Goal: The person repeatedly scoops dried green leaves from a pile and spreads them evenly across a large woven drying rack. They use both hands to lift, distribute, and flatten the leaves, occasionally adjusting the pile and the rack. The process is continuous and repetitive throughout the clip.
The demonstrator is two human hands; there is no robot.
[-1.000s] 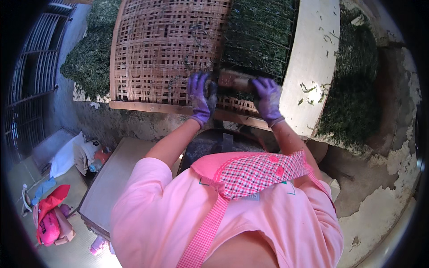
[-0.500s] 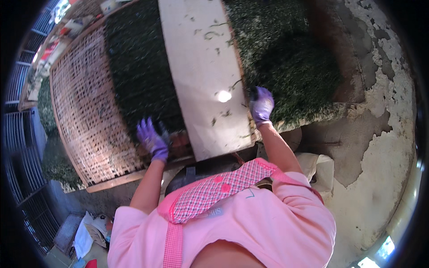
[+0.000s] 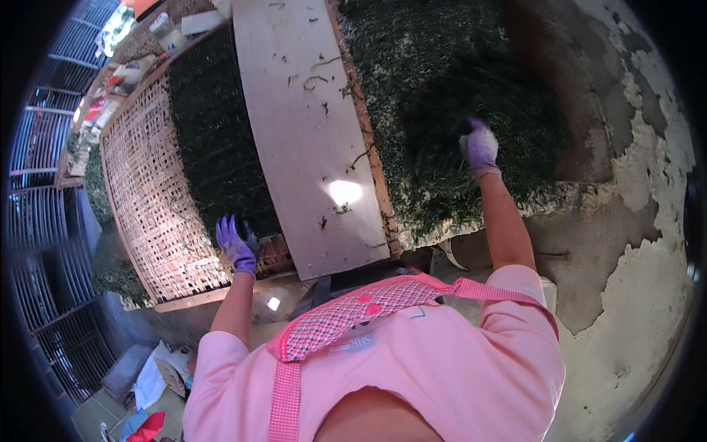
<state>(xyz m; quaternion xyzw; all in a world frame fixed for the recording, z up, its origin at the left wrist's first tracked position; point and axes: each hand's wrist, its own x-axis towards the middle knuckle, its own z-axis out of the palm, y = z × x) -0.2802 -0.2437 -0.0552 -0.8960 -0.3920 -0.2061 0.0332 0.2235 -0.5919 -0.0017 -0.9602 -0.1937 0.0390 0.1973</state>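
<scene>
My left hand (image 3: 237, 244), in a purple glove, is open with its fingers spread. It rests at the near edge of a dark green layer of shredded leaves (image 3: 213, 132), which covers the right part of a woven bamboo tray (image 3: 158, 162). My right hand (image 3: 480, 147), gloved the same way, is over a heap of dark green leaves (image 3: 515, 110) on the right. Its fingers are smeared by motion and partly lost against the leaves. Between the two leaf areas lies a long pale board (image 3: 302, 132) with a few leaf scraps on it.
Peeling plaster (image 3: 633, 243) spreads along the right. Metal bars (image 3: 44, 221) line the left side, with more leaves (image 3: 118, 269) beyond the tray. Cloths and a red item (image 3: 147, 427) lie at lower left. Containers (image 3: 171, 37) stand past the tray's far end.
My right hand has moved right and farther out, from the board's edge onto the leaf heap. The left hand stays spread near the tray's front edge. The view has shifted somewhat.
</scene>
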